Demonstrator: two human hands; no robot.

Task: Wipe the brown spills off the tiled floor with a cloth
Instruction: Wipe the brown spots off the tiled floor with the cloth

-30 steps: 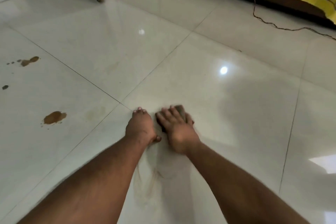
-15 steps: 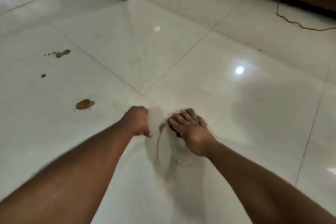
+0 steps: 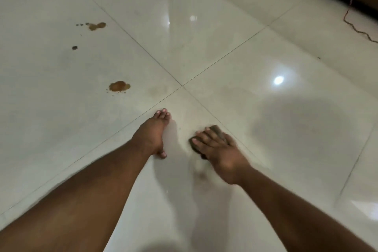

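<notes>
Legible text, labels, brands, numbers, signs: none. No surface in the head view carries readable writing.

The right hand (image 3: 219, 150) lay on the cloth (image 3: 216, 132) on the floor (image 3: 266, 51), with the left hand (image 3: 152, 134) just beside it to the left. The spills (image 3: 119, 86) lay farther left and ahead.
</notes>
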